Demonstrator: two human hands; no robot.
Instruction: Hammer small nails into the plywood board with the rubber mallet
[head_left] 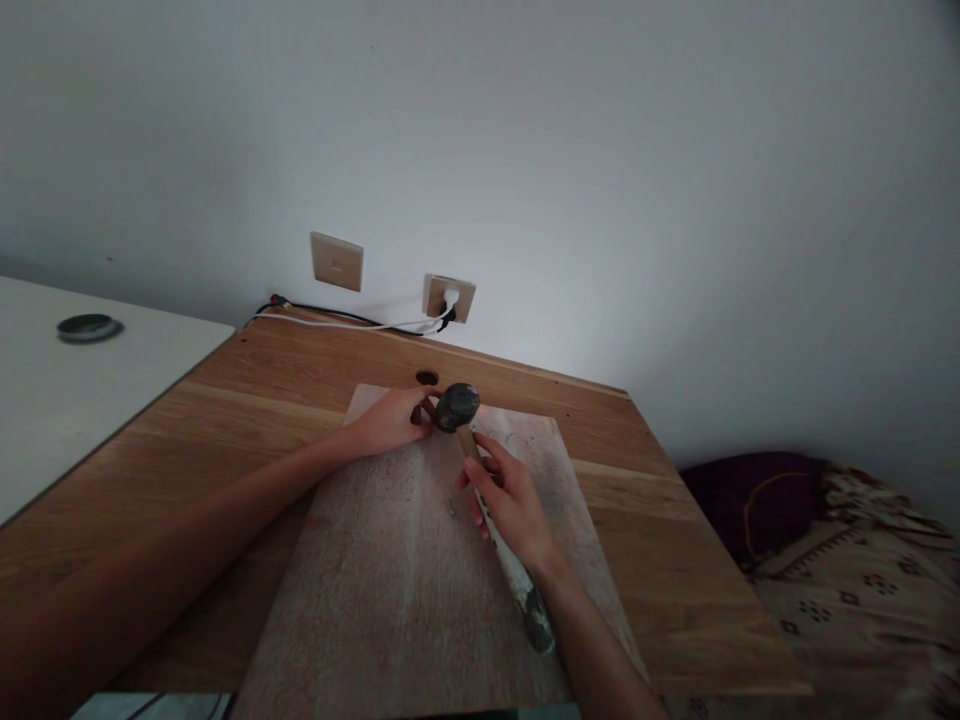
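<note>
My right hand (506, 493) is wrapped round the handle of a hammer (517, 580), up near its head. The dark hammer head (458, 405) hangs just over the far part of a pale wooden board (397, 570). Behind the head, my left hand (394, 418) rests by the board's far left, thumb and fingers pinched together. What the fingertips hold is hidden by the hammer head. A small nail (451, 506) lies on the board left of my right hand. Several small nails (517, 437) show in the board beyond my right hand.
The board lies on a wooden desk (645, 540) against the wall. Cables (360, 322) run along the desk's back edge to a wall socket (448, 298). A white table (90, 400) with a round dark object (88, 328) stands left. Patterned fabric (847, 580) is at right.
</note>
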